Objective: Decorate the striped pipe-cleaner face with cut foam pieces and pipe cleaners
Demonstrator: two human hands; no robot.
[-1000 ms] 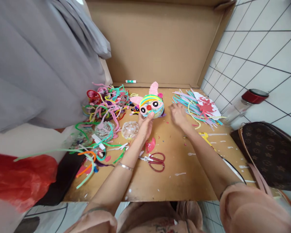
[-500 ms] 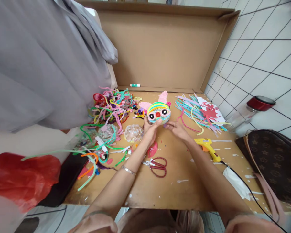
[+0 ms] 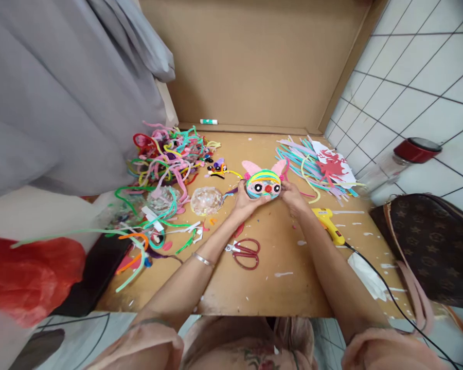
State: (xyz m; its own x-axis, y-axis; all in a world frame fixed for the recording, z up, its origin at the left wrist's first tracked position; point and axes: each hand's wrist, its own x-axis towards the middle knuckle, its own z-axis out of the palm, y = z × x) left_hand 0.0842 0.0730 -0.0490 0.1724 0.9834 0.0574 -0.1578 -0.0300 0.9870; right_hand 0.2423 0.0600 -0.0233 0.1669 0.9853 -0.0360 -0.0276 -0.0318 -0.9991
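Clock centred on the eared round figure [image 3: 264, 186], 12 = far side of the table. Figure's at mid-table, upright, face toward the wearer: two pink ears up top, yellow/green/blue bands over the brow, black-and-white eyes, red nose. Can't tell if its base touches the tabletop [image 3: 278, 293].

Left hand [image 3: 247, 203]: partly curled, has hold of the figure from 8 o'clock, thumb along the lower front. Right hand [image 3: 290, 196]: half closed, fingers bent in at the figure's 3 o'clock side. Fingertips hidden behind it, so can't tell if they pinch anything.

Close in: pink strand [image 3: 286, 168] at 2, just beside the ear. Purple strip [image 3: 230, 192] at 9, next to the left hand. Clear round shell [image 3: 207, 201] at 9, beyond the strip. Small dark bits [image 3: 217, 167] at 10.

Further out: red-handled scissors [image 3: 247, 254] at 7, left forearm just beside. Yellow glue gun [image 3: 329, 226] at 4, by the right forearm, cord running toward the wearer; white tissue [image 3: 366, 276] next to the cord. Straight-strand bundle [image 3: 295, 156] at 2, red-and-white paper [image 3: 334, 163] lying on it. Tangled strand pile [image 3: 170, 154] at 10. Glue stick [image 3: 209, 122] at 11, near the cardboard panel [image 3: 250, 61].

Edges: red-lidded bottle [image 3: 417, 150] at 2, brown bag [image 3: 432, 246] at 4.
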